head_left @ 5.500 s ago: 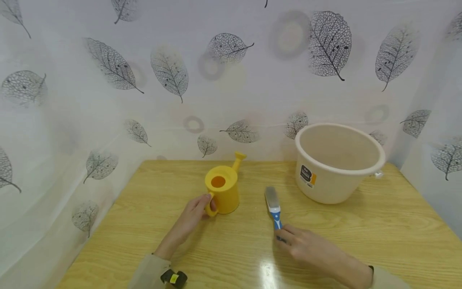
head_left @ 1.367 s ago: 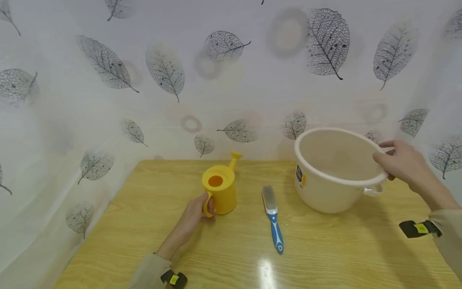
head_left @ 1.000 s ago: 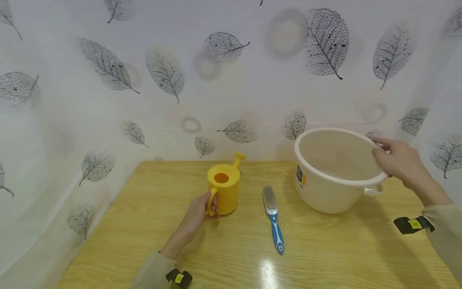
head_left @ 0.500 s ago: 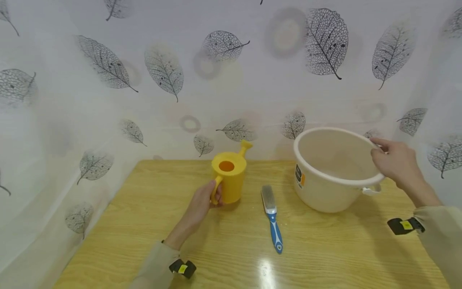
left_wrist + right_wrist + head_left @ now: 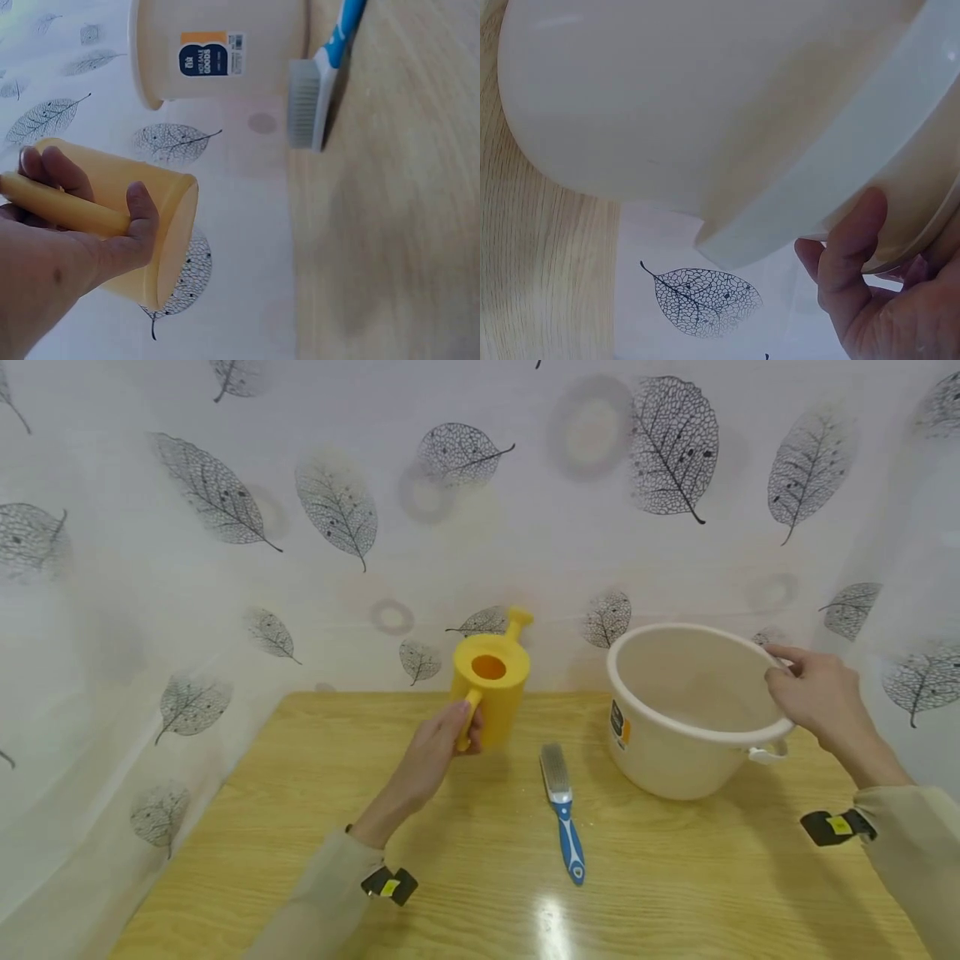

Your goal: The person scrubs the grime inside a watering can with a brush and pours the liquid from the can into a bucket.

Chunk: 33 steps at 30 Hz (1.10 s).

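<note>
A yellow toy watering can (image 5: 501,714) hangs above the table, its spout pointing up and away. My left hand (image 5: 429,756) grips it by the handle; in the left wrist view the fingers curl round that handle (image 5: 71,206). At the right stands a large cream plastic bucket (image 5: 678,768). My right hand (image 5: 821,697) holds it at the right rim, with the fingertips hooked over the edge in the right wrist view. Between can and bucket lies a brush (image 5: 566,835) with a blue and white handle, untouched. The bucket's underside is hidden.
The wooden table (image 5: 315,827) runs back to a pale curtain (image 5: 420,568) printed with dark leaves. The bucket has a label (image 5: 206,60) on its side and a handle joint (image 5: 767,753) near the right rim.
My left hand has raised the watering can off the table, up and slightly right. Earlier, my right hand left the brush and took hold of the bucket rim. The brush lies still.
</note>
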Tool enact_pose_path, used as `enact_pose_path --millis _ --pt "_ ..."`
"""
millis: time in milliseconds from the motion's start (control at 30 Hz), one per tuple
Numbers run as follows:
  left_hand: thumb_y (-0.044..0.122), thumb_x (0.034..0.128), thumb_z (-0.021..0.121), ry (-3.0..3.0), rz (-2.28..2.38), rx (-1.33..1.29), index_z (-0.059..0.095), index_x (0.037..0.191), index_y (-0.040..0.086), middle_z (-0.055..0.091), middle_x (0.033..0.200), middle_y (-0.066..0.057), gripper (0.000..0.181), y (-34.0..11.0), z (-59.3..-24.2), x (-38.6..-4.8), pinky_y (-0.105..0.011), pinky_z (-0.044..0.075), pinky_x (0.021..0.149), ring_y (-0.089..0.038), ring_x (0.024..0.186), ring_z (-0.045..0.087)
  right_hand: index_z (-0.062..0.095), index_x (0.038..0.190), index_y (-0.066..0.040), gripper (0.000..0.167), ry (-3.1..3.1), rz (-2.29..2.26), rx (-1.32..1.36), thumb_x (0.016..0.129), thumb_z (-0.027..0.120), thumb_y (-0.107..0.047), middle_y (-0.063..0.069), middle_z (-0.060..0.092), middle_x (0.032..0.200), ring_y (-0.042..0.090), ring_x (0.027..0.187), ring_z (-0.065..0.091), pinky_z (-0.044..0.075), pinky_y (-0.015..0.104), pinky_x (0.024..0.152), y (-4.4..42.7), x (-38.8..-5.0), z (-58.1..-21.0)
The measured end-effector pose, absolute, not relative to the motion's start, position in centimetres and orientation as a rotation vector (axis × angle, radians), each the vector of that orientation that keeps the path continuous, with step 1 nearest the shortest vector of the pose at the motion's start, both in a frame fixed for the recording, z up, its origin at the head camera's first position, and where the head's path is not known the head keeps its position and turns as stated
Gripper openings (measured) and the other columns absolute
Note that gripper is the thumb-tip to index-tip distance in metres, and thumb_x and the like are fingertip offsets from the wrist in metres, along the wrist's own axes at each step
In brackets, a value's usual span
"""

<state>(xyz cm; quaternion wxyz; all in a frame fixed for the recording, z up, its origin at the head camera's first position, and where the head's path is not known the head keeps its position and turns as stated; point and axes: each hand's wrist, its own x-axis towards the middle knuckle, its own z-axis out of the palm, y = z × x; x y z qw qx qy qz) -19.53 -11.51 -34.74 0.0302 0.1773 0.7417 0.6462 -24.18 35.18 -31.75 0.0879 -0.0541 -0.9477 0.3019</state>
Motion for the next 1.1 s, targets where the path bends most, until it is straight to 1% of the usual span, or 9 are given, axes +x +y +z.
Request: enact_pose_path --millis 200,333,567,667,733,867,967,1033,1100 --pt "0.037 0.1125 0.034 2.351 1.912 0.605 0.056 0.113 0.001 0.053 0.096 -0.007 0.043 -10.7 -33.2 -20.6 -0.046 0.057 0.092 -0.021 0.093 0.055 0.037 0.157 -0.007 0.06 -2.823 0.892 -0.161 0.1 0.036 -0.026 0.036 0.065 0.114 0.02 0.046 0.049 0.039 0.038 0.039 35.0 -24.1 -31.6" --pt "0.032 0.113 0.035 2.354 1.833 0.631 0.056 0.117 0.002 0.055 0.1 -0.008 0.037 -10.3 -32.7 -21.2 -0.05 0.057 0.096 -0.021 0.096 0.058 0.036 0.157 -0.007 0.06 -2.824 0.895 -0.157 0.1 0.037 -0.027 0.037 0.065 0.115 0.02 0.047 0.051 0.039 0.037 0.04 34.9 -24.1 -31.6" --pt "0.027 0.1129 0.037 2.296 1.739 0.688 0.055 0.126 0.004 0.062 0.112 -0.016 0.032 -9.9 -32.8 -21.5 -0.043 0.057 0.094 -0.025 0.107 0.063 0.039 0.156 -0.007 0.06 -2.821 0.873 -0.159 0.099 0.04 -0.025 0.031 0.069 0.099 0.02 0.047 0.049 0.038 0.037 0.04 34.8 -24.2 -31.6" --pt "0.027 0.1125 0.039 2.323 1.705 0.684 0.056 0.128 0.006 0.064 0.117 -0.016 0.031 -9.9 -32.9 -21.4 -0.047 0.056 0.094 -0.027 0.111 0.063 0.039 0.156 -0.007 0.059 -2.824 0.86 -0.163 0.1 0.04 -0.027 0.034 0.068 0.104 0.019 0.049 0.051 0.038 0.036 0.041 34.7 -24.2 -31.6" --pt "0.026 0.1122 0.04 2.359 1.673 0.686 0.058 0.128 0.007 0.065 0.118 -0.015 0.031 -9.8 -32.9 -21.3 -0.046 0.055 0.093 -0.026 0.11 0.062 0.041 0.155 -0.006 0.058 -2.813 0.861 -0.161 0.102 0.039 -0.031 0.036 0.067 0.109 0.018 0.053 0.054 0.04 0.036 0.043 34.7 -24.2 -31.6" --pt "0.025 0.1117 0.042 2.41 1.627 0.697 0.061 0.126 0.008 0.065 0.115 -0.013 0.029 -9.6 -32.8 -21.1 -0.044 0.054 0.089 -0.024 0.105 0.061 0.044 0.153 -0.005 0.061 -2.815 0.924 -0.161 0.105 0.037 -0.043 0.04 0.061 0.123 0.011 0.064 0.059 0.048 0.033 0.05 35.4 -24.3 -31.6" --pt "0.024 0.1115 0.043 2.419 1.623 0.703 0.061 0.124 0.008 0.064 0.114 -0.013 0.028 -9.6 -32.9 -20.9 -0.047 0.055 0.089 -0.023 0.103 0.06 0.045 0.151 -0.002 0.064 -2.814 1.016 -0.163 0.105 0.037 -0.045 0.041 0.059 0.128 0.005 0.067 0.062 0.056 0.033 0.055 36.0 -24.4 -31.5" --pt "0.023 0.1115 0.043 2.426 1.624 0.702 0.061 0.124 0.008 0.064 0.113 -0.013 0.027 -9.6 -33.0 -20.8 -0.049 0.055 0.089 -0.023 0.102 0.06 0.046 0.15 0.001 0.063 -2.798 1.097 -0.167 0.105 0.04 -0.044 0.031 0.068 0.111 0.002 0.066 0.064 0.058 0.031 0.058 36.4 -24.5 -31.4" --pt "0.024 0.1116 0.043 2.437 1.617 0.7 0.061 0.125 0.008 0.065 0.113 -0.012 0.028 -9.7 -33.1 -20.8 -0.047 0.055 0.088 -0.023 0.103 0.06 0.048 0.149 0.0 0.062 -2.776 1.194 -0.159 0.105 0.044 -0.043 0.007 0.074 0.093 0.0 0.067 0.065 0.06 0.029 0.06 36.8 -24.6 -31.3"
